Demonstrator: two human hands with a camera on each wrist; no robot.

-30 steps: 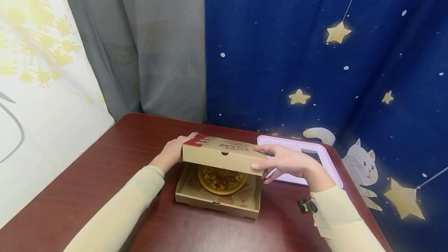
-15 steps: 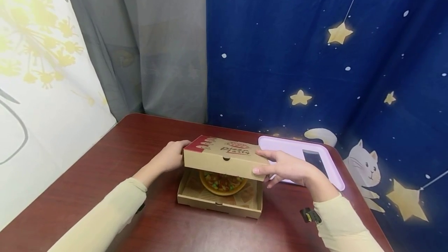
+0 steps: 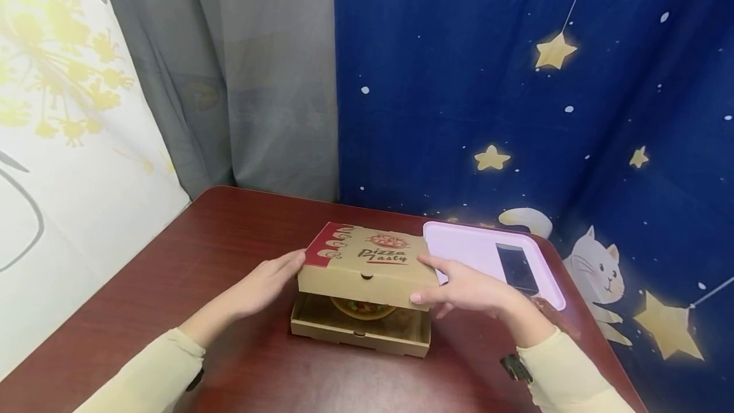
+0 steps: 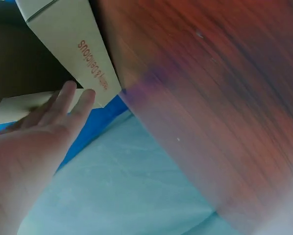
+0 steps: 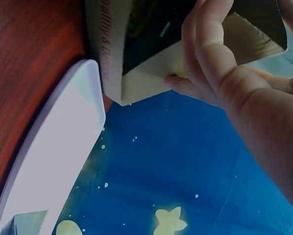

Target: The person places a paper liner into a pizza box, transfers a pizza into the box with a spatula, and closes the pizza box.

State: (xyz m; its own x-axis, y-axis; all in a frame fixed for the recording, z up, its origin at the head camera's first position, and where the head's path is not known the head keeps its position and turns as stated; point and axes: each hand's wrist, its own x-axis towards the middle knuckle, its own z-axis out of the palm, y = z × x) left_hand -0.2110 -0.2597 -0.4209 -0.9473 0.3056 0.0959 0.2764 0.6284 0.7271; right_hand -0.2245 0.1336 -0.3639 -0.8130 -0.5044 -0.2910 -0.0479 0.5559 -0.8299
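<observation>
A cardboard pizza box stands on the table with its lid (image 3: 375, 273) partly lowered over the base (image 3: 327, 331). Through the front gap shows part of a pizza (image 3: 361, 308) with colourful toppings. My right hand (image 3: 467, 287) holds the lid at its right front corner, the thumb on the front flap and other fingers at the top and side. My left hand (image 3: 266, 282) lies with fairly straight fingers against the lid's left side. In the left wrist view, two fingertips of that hand (image 4: 43, 142) touch the box's side flap.
Behind the box to the right lies a lilac tray (image 3: 470, 241) bearing a dark flat rectangle (image 3: 516, 268). The dark red wooden table (image 3: 241, 222) reaches back to a grey curtain (image 3: 281, 81) and a blue starry curtain (image 3: 436, 113).
The lid has come down at the front, so less of the pizza shows. My left hand has slid from the lid's back left towards its front. The right hand keeps its hold.
</observation>
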